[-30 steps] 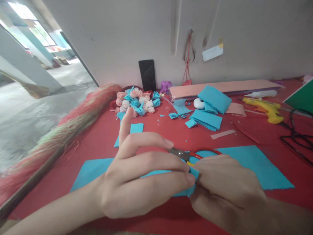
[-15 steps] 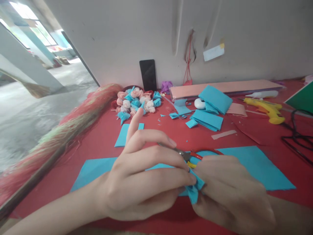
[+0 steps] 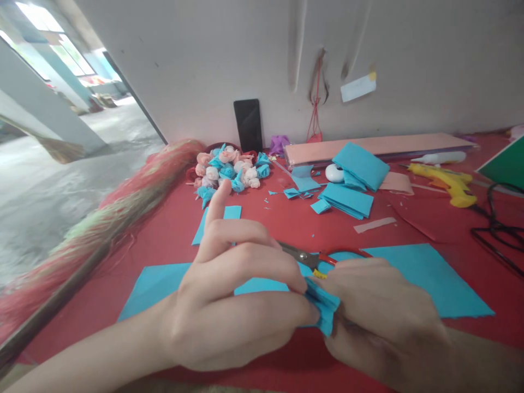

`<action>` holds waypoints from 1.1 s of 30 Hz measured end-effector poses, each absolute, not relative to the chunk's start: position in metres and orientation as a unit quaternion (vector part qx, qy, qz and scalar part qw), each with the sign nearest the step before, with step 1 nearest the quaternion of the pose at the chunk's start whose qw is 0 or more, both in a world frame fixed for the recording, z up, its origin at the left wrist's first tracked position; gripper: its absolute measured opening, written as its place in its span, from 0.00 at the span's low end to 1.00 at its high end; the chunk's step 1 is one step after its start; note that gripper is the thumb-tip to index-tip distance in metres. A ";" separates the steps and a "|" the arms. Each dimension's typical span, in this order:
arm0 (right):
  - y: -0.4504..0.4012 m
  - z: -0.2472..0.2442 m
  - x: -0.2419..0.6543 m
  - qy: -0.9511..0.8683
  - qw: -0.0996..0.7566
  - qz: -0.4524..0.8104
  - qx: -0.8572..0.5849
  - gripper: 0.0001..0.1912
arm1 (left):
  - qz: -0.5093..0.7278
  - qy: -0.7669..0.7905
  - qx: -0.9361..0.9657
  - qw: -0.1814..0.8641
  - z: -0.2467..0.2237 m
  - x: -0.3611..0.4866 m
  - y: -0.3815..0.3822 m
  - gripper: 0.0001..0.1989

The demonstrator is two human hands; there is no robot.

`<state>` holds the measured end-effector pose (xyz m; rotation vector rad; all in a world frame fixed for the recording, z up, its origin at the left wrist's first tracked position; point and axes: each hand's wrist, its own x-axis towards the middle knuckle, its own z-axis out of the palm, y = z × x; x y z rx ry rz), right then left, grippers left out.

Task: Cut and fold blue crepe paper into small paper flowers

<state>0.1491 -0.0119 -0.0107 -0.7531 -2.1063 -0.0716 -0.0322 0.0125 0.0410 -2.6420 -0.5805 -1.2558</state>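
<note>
Between my two hands is a small piece of folded, crumpled blue crepe paper (image 3: pixel 326 310). My left hand (image 3: pixel 241 295) pinches its left side between thumb and fingers, with one finger raised. Closed against the right side of the same paper is my right hand (image 3: pixel 385 316), whose fingertips are partly hidden. Behind the hands lie scissors (image 3: pixel 305 256) with red handles and a yellow part. Under them, a large flat blue sheet (image 3: pixel 429 278) spreads across the red table (image 3: pixel 172 224).
A pile of pink, white and blue paper roses (image 3: pixel 229 169) sits at the back left, near an upright black phone (image 3: pixel 248 125). Folded blue paper stacks (image 3: pixel 347 201) lie back right, beside a yellow glue gun (image 3: pixel 446 183) with a black cord. A fringed bundle (image 3: pixel 106 218) edges the left.
My left hand has shifted slightly left and its grip on the blue paper has changed. The paper has turned and shows more pleated folds. My right hand stays nearly in place.
</note>
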 end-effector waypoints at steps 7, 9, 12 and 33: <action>-0.010 -0.006 0.147 -0.834 0.447 0.047 -0.320 0.15 | -0.381 -0.218 -0.896 0.066 0.041 -0.033 0.008 0.11; -0.010 -0.006 0.148 -0.837 0.442 0.069 -0.316 0.15 | -0.378 -0.224 -0.896 0.065 0.041 -0.032 0.006 0.11; -0.010 -0.008 0.148 -0.832 0.452 0.071 -0.315 0.15 | -0.384 -0.235 -0.892 0.039 0.042 -0.031 0.005 0.08; -0.009 -0.007 0.146 -0.813 0.466 -0.036 -0.348 0.17 | -0.367 -0.266 -0.890 0.053 0.035 -0.029 0.004 0.07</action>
